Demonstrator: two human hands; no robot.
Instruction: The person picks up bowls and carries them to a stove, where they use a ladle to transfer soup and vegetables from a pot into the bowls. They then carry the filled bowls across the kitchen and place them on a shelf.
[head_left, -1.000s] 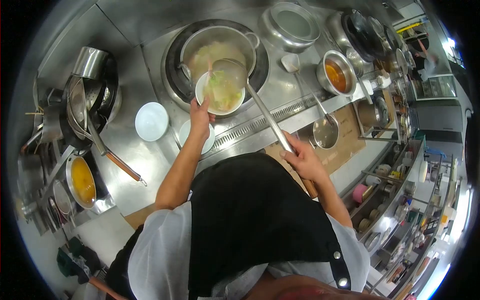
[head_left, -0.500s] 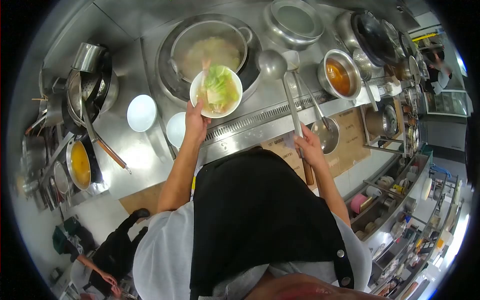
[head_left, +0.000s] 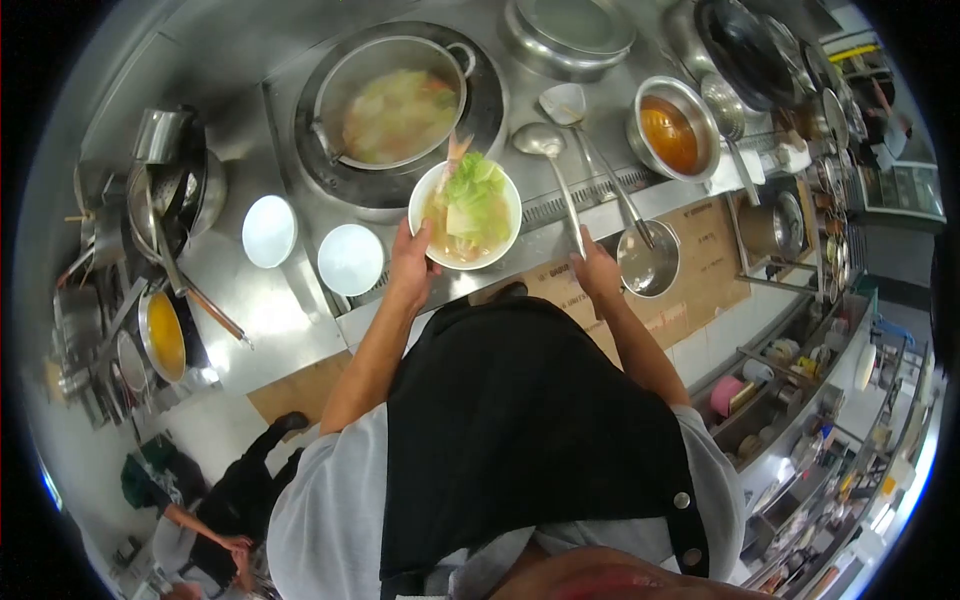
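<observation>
My left hand is closed on the left rim of a white bowl, held above the front edge of the stove. Broth, leafy cabbage and a reddish tail-like piece fill the bowl; the piece sticks up past the rim. Behind it, a large steaming pot of cabbage soup sits on the round burner. My right hand grips the handle of a steel ladle, whose head rests over or on the stovetop. To the left stand two more white bowls, one nearer and one farther.
A steel pot of orange-brown liquid stands on the right, near a skimmer. A spatula lies behind the ladle. Below the edge hangs a small pan. Pans crowd the left side; another person is at lower left.
The filled bowl has moved right and slightly down, away from the pot. The ladle's head sits lower in view, and my right hand has shifted left. The camera view has shifted slightly.
</observation>
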